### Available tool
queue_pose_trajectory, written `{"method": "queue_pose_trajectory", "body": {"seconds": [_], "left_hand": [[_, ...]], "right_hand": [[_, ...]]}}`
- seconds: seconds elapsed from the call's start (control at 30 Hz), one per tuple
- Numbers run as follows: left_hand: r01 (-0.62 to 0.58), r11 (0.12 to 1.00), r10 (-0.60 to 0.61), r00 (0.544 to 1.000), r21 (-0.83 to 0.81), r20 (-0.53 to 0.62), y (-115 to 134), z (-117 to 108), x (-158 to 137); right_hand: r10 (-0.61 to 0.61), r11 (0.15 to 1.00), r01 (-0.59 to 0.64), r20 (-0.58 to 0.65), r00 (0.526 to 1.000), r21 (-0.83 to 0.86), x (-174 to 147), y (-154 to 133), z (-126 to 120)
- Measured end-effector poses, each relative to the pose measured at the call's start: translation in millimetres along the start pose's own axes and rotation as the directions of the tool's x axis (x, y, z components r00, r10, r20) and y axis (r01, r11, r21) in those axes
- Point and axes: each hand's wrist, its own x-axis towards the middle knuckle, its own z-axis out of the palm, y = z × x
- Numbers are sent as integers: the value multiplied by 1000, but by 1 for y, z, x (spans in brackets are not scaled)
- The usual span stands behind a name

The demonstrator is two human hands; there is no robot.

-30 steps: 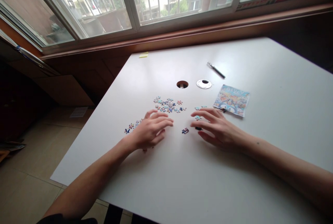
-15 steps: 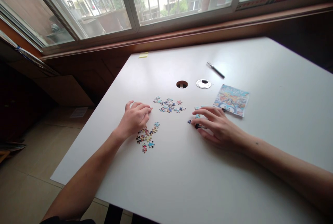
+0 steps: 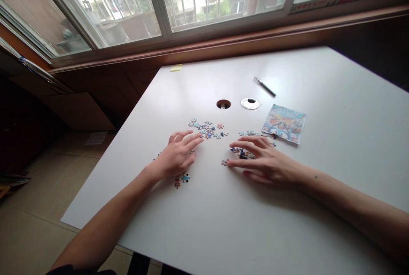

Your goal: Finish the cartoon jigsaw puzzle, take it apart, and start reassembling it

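My left hand (image 3: 177,154) hovers over the left cluster of jigsaw pieces, fingers spread and pointing at the middle cluster; it covers most of the pieces under it. A blue piece (image 3: 185,177) and a red piece (image 3: 177,182) show below the palm. The middle jigsaw pieces (image 3: 209,132) lie loosely grouped just beyond the left fingertips. My right hand (image 3: 263,156) is open, with its index fingertip touching one small jigsaw piece (image 3: 224,162) on the table. Dark blue pieces (image 3: 246,155) lie partly hidden under its fingers, and light blue pieces (image 3: 249,133) lie just beyond them.
A picture sheet (image 3: 284,122) with cartoon figures lies beyond my right hand. Farther back are a black pen (image 3: 265,86), a round metal cover (image 3: 249,103) and a cable hole (image 3: 223,104) in the white table (image 3: 211,224). A yellow sticky note (image 3: 175,67) is at the far edge.
My left hand has moved right, now covering most of the left cluster. My right hand's fingers have spread, and a small piece now lies at the index fingertip, left of the dark blue pieces.
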Motion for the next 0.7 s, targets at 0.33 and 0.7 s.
{"method": "queue_pose_trajectory", "body": {"seconds": [0.33, 0.7], "left_hand": [[262, 961, -271, 957, -94, -102, -34, -19, -7], [300, 950, -309, 941, -83, -140, -60, -25, -13]], "right_hand": [[185, 983, -185, -91, 979, 9, -1, 0, 4], [205, 979, -205, -91, 975, 2, 0, 0, 5]]}}
